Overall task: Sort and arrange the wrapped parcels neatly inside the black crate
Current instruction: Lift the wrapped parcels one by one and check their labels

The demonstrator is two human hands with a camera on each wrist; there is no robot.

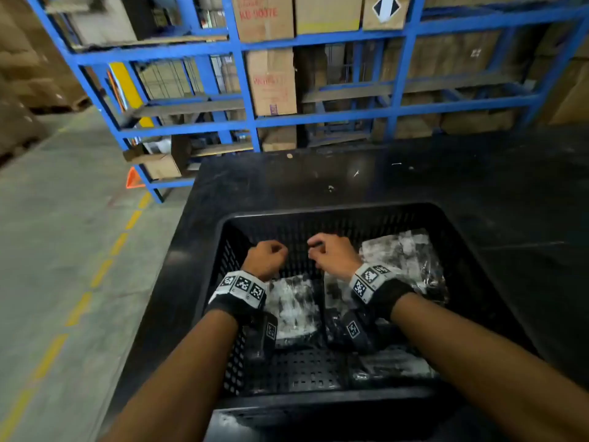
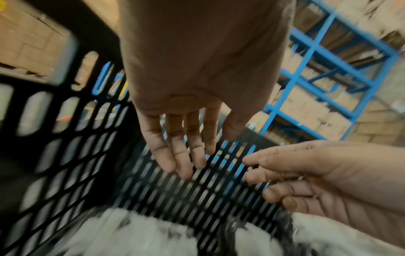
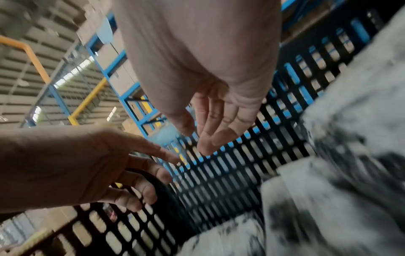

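Parcels wrapped in clear plastic over black-and-white contents lie flat on the floor of the black crate (image 1: pixel 452 237). We count four from the head view: one left parcel (image 1: pixel 294 309) under our left wrist, with its long axis running from us toward the far wall; a middle parcel (image 1: pixel 334 291) just beside it, mostly hidden by our right wrist, so we cannot tell its direction; a far right parcel (image 1: pixel 403 258) in the far right corner, its long axis slanting from the far wall toward the right wall; and a near parcel (image 1: pixel 392 366) lying crosswise along the near wall.

Our left hand (image 1: pixel 266 255) and right hand (image 1: pixel 331 253) hover side by side above the crate's middle, close together but not touching, both holding nothing. The wrist views show the fingers of each hand loosely extended and spread, pointing at the slotted far wall.

The crate sits on a black table (image 1: pixel 318 177), with blue racking (image 1: pixel 318 119) holding cardboard boxes (image 1: pixel 271 81) behind it.
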